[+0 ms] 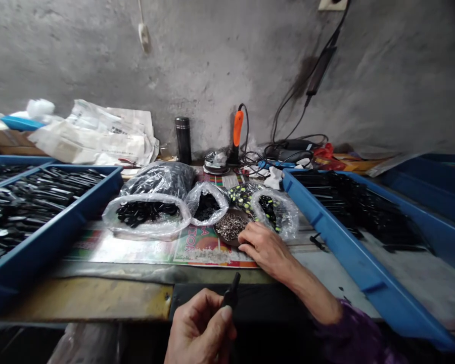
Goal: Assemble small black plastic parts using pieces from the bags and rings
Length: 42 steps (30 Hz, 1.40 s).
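Far left, a blue plastic tray point(56, 222) heaped with long black parts, a second blue tray point(7, 161) just behind it, and beyond both, a crumpled pile of white paper and plastic point(106, 134) against the grey concrete wall point(98, 60). Next, on a printed sheet point(208, 247) spread over the counter point(91, 298), a large clear plastic bag of black parts point(147, 215), a dark, fuller bag point(159, 179) behind it, and a smaller clear bag point(207, 205) beside it. Farther back, an upright black flask point(183, 140).

Lower centre, the left hand point(199, 328), closed, pinching a small black part point(231, 290) upright between thumb and fingers, above the counter's front edge. Just past it, a round dish of small metal pieces point(231, 226), with the right hand point(265, 247) lying relaxed and partly open right at its edge, nothing visible in its grasp, a purple sleeve point(349, 328) at the wrist.

Behind that hand, a clear bag of black and yellow-green parts point(269, 212). Along the wall, an orange-handled tool point(238, 129) and tangled black cables point(288, 151). Far right, a blue tray of black parts point(349, 242), then another blue tray point(432, 187).
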### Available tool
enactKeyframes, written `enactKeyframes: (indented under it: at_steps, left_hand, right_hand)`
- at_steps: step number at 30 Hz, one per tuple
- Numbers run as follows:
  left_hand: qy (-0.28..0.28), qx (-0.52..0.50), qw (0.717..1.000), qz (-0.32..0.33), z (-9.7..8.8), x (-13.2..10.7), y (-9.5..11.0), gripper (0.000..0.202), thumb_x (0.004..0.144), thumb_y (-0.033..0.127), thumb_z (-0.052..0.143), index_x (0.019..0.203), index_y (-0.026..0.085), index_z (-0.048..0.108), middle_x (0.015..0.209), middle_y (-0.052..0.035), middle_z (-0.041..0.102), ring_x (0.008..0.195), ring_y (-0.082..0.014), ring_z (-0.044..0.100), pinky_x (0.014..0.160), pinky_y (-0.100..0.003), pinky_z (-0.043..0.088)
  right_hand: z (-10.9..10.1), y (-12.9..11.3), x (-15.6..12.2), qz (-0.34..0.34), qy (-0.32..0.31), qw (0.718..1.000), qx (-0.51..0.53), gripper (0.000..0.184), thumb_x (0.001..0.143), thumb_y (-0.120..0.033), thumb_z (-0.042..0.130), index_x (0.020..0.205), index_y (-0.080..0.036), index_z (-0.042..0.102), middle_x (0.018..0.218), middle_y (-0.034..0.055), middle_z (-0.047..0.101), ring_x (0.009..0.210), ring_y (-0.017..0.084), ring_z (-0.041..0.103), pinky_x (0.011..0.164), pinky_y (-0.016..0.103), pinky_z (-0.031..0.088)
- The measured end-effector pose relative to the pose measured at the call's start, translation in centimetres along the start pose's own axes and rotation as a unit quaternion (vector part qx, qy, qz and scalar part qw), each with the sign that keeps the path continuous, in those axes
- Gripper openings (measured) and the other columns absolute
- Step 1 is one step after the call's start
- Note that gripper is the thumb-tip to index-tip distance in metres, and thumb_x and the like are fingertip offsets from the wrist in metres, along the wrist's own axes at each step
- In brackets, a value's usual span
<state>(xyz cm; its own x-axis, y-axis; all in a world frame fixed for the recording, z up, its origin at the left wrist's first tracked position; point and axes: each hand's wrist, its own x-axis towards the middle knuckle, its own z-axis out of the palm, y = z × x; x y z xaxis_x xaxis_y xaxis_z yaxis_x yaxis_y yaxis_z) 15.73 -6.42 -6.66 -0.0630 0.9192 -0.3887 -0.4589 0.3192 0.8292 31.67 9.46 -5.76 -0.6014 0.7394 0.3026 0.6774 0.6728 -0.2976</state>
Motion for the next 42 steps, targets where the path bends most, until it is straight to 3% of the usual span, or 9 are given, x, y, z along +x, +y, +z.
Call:
enactKeyframes:
  at_steps: [4,8,13,15,20,28,36,38,42]
  left_hand:
    - [-0.004,-0.020,1.000,0.006,0.0,-0.1,0.0,0.052,0.057,0.056,0.089,0.070,0.015,0.059,0.050,0.0025,0.061,0.031,-0.0009,0.037,0.034,-0.013,0.026]
    - [-0.003,-0.029,0.999,0.013,0.0,0.0,0.0,0.051,0.059,0.054,0.089,0.071,0.015,0.060,0.050,0.0021,0.062,0.031,-0.0004,0.036,0.033,-0.012,0.024]
    - [-0.012,-0.032,0.999,0.021,0.2,-0.2,-0.1,0.049,0.061,0.053,0.088,0.071,0.014,0.061,0.053,0.0018,0.062,0.032,0.0000,0.036,0.033,-0.012,0.024]
    - [-0.013,-0.022,0.999,0.022,0.3,-0.4,0.0,0.048,0.062,0.053,0.088,0.073,0.014,0.061,0.055,0.0012,0.062,0.033,0.0000,0.036,0.033,-0.012,0.023]
    - [-0.040,0.013,0.999,0.027,0.5,-0.5,-0.2,0.049,0.065,0.055,0.085,0.075,0.014,0.061,0.056,0.0019,0.061,0.037,-0.0011,0.037,0.034,-0.012,0.025]
    - [-0.032,0.046,0.997,0.054,0.4,-1.2,-0.7,0.046,0.071,0.056,0.081,0.075,0.014,0.061,0.055,0.0046,0.054,0.040,-0.0021,0.035,0.037,-0.013,0.026]
    - [0.073,0.081,0.982,0.154,0.9,-1.8,-1.4,0.041,0.070,0.053,0.082,0.075,0.014,0.069,0.055,0.0057,0.047,0.049,-0.0053,0.036,0.044,-0.015,0.030]
    - [0.076,0.072,0.984,0.145,0.9,-1.9,-1.4,0.043,0.068,0.055,0.083,0.075,0.014,0.069,0.055,0.0050,0.049,0.048,-0.0053,0.037,0.044,-0.015,0.030]
    - [0.053,0.032,0.992,0.112,1.3,-2.1,-0.9,0.048,0.063,0.057,0.085,0.070,0.014,0.067,0.050,0.0054,0.049,0.044,-0.0040,0.035,0.041,-0.014,0.025]
  right_hand:
    - [-0.3,-0.7,-0.2,0.008,0.019,0.998,0.064,0.017,0.082,-0.003,0.067,0.072,-0.015,0.062,0.078,0.0018,0.061,0.080,0.018,0.056,0.073,0.029,0.040]
    - [-0.8,-2.8,-2.8,0.025,0.051,0.987,0.147,0.014,0.090,-0.009,0.057,0.079,-0.017,0.063,0.077,-0.0004,0.064,0.072,0.013,0.059,0.067,0.024,0.045]
    - [-0.8,-6.3,-7.1,0.111,0.054,0.912,0.392,0.010,0.093,-0.021,0.060,0.084,-0.018,0.065,0.067,-0.0031,0.063,0.060,0.011,0.061,0.056,0.018,0.048]
    - [-0.6,-7.4,-8.1,0.101,0.070,0.896,0.427,0.010,0.092,-0.021,0.061,0.084,-0.019,0.065,0.070,-0.0029,0.062,0.059,0.010,0.061,0.056,0.017,0.048]
    - [0.1,-8.7,-8.7,0.038,0.155,0.904,0.397,0.008,0.090,-0.016,0.064,0.085,-0.021,0.067,0.080,-0.0015,0.061,0.068,0.010,0.061,0.060,0.016,0.048]
    - [0.5,-9.4,-8.9,0.004,0.197,0.922,0.332,0.014,0.090,-0.010,0.061,0.086,-0.023,0.065,0.078,-0.0016,0.063,0.069,0.011,0.062,0.063,0.016,0.050]
    - [0.9,-10.0,-8.8,0.018,0.217,0.918,0.332,0.013,0.088,-0.012,0.061,0.080,-0.022,0.065,0.076,-0.0022,0.063,0.069,0.010,0.063,0.065,0.014,0.050]
    - [1.3,-10.1,-8.7,0.080,0.181,0.893,0.403,0.011,0.087,-0.019,0.064,0.076,-0.020,0.062,0.069,-0.0027,0.059,0.060,0.010,0.059,0.057,0.015,0.049]
    - [1.7,-10.1,-8.4,0.233,0.063,0.765,0.598,0.027,0.077,-0.034,0.074,0.087,-0.019,0.054,0.067,-0.0065,0.052,0.041,0.005,0.043,0.037,0.014,0.036]
